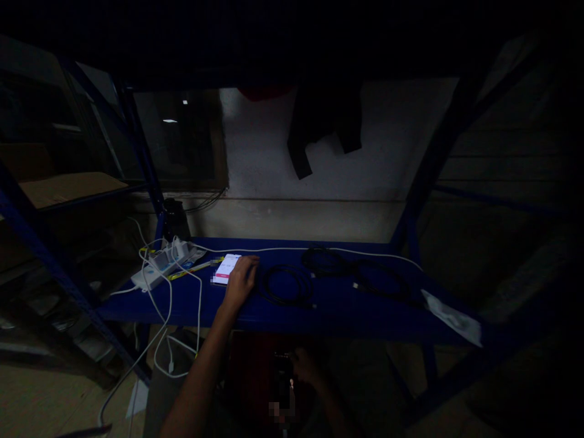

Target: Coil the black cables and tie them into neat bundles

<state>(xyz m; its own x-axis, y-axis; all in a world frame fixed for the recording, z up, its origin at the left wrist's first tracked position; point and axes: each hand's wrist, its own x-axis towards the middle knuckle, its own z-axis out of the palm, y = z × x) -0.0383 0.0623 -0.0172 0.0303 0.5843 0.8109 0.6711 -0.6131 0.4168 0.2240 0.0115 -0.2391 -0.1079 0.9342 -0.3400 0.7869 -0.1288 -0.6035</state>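
On the blue shelf my left hand [243, 280] rests palm down at the right edge of a smartphone [225, 269]. The phone lies flat with its screen lit white and a pink band across it. Fingers of that hand reach away from me, loosely bent and partly apart. To its right lies a coiled black cable [286, 285]. Low in the dark, below the shelf's front edge, my right hand [306, 367] has bent fingers at the side of a dark, flat object [283, 365]. Deep shadow hides what that object is and most of the grip.
A white power strip [152, 274] with plugs and tangled white cords stands at the shelf's left. More black cable coils [323, 261] and a white plastic packet [451, 316] lie to the right. Blue metal uprights [137, 140] frame both sides; dark cloth [323, 121] hangs behind.
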